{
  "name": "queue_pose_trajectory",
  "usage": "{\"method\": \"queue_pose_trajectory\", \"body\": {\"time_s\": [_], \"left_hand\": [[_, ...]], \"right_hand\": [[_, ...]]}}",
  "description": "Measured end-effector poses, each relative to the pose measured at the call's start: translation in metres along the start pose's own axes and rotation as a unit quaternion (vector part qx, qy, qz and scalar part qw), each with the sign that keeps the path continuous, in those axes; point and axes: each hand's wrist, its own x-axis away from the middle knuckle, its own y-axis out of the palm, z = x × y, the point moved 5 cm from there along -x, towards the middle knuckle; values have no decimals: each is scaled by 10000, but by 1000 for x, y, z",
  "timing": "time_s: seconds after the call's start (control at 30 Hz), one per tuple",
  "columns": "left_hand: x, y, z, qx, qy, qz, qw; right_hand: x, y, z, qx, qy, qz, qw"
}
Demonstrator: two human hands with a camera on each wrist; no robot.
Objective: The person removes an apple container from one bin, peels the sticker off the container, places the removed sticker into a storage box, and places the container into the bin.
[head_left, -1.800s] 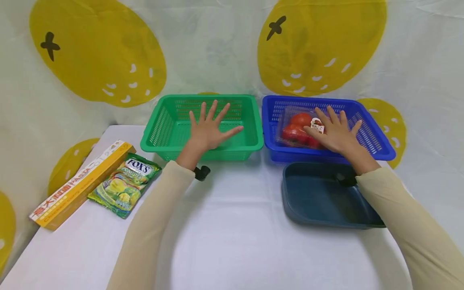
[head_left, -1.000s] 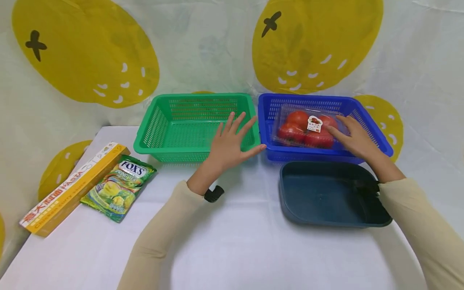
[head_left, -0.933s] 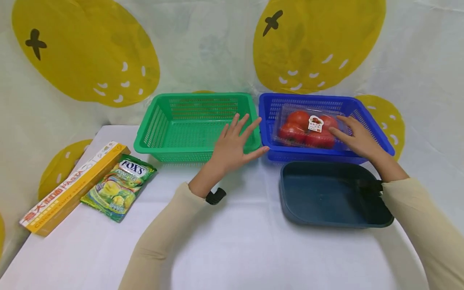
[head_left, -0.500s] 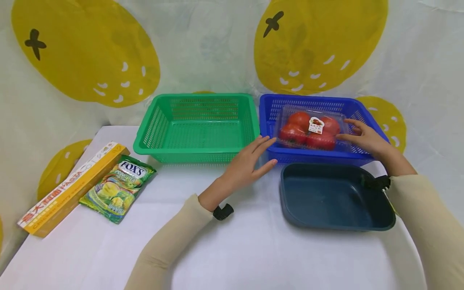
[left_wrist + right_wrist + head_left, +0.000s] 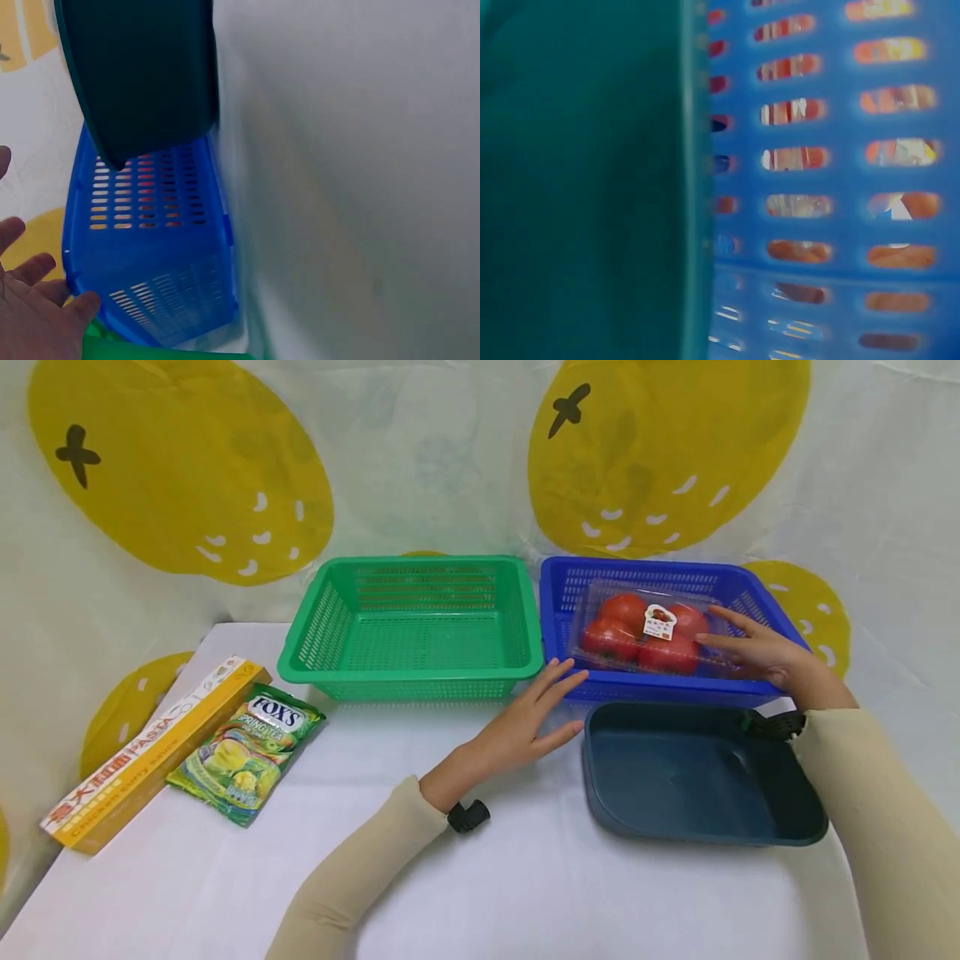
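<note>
Right hand (image 5: 772, 656) is in over the blue basket (image 5: 622, 686), thumb and forefinger at the right end of the clear plastic pack (image 5: 651, 628), though whether that grip has hold of it, I can't tell. The pack lies inside the basket, rounded glossy red tomatoes (image 5: 610, 639) showing through, paper label (image 5: 658, 625) on top. Here's what's in the way: the dark teal tub (image 5: 675, 781), smooth-walled with rounded corners, sits right in front of the basket, under the right wrist, and slotted basket walls ring the pack. Left hand (image 5: 517, 727), grip open, fingers stretched out near where blue meets the green basket (image 5: 408, 675), that one perforated plastic too. Over on the left of the cloth-covered worktop (image 5: 540, 893), a long cardboard pasta box (image 5: 157, 752) lies slanted, shiny, crinkled Fox's bag (image 5: 247, 752) just beside it. Behind, creased pale cloth (image 5: 442, 468) with big yellow fruit shapes.
</note>
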Motion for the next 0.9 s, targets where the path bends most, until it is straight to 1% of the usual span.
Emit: {"method": "queue_pose_trajectory", "body": {"time_s": [0.1, 0.2, 0.33, 0.37, 0.43, 0.5, 0.57, 0.6, 0.63, 0.7, 0.8, 0.83, 0.9], "left_hand": [[0, 5, -2, 232, -149, -29, 9996], [1, 9, -2, 386, -223, 0, 9990], [3, 13, -1, 457, -385, 181, 9980], [4, 14, -1, 408, -436, 267, 9979], [5, 14, 1, 164, -489, 517, 9973], [7, 13, 4, -115, -499, 821, 9953], [7, 12, 7, -436, -511, 1127, 9914], [7, 12, 7, -538, -537, 1228, 9895], [7, 12, 7, -526, -626, 1260, 9887], [6, 12, 4, -301, -912, 1185, 9883], [3, 13, -5, 260, -1406, 887, 9857], [2, 14, -8, 484, -1522, 818, 9838], [-2, 15, -13, 806, -1608, 761, 9807]], "right_hand": [[-2, -2, 2, -120, 39, -117, 9999], [-4, -2, 2, -199, 52, -225, 9995], [-5, -3, 2, -629, 137, -226, 9977], [-5, -3, 2, -726, 156, -227, 9970], [-6, -3, 2, -753, 133, -259, 9967], [-6, -3, 1, -621, 61, -314, 9976], [-8, -3, 1, -457, -16, -379, 9982], [-8, -3, 1, -374, -53, -402, 9985], [-9, -4, 1, -318, -87, -417, 9986], [-11, -4, 2, -294, -117, -425, 9986], [-13, -5, 4, -299, -114, -438, 9985], [-14, -6, 5, -294, -116, -446, 9985], [-14, -5, 8, -354, -88, -478, 9982]]}}
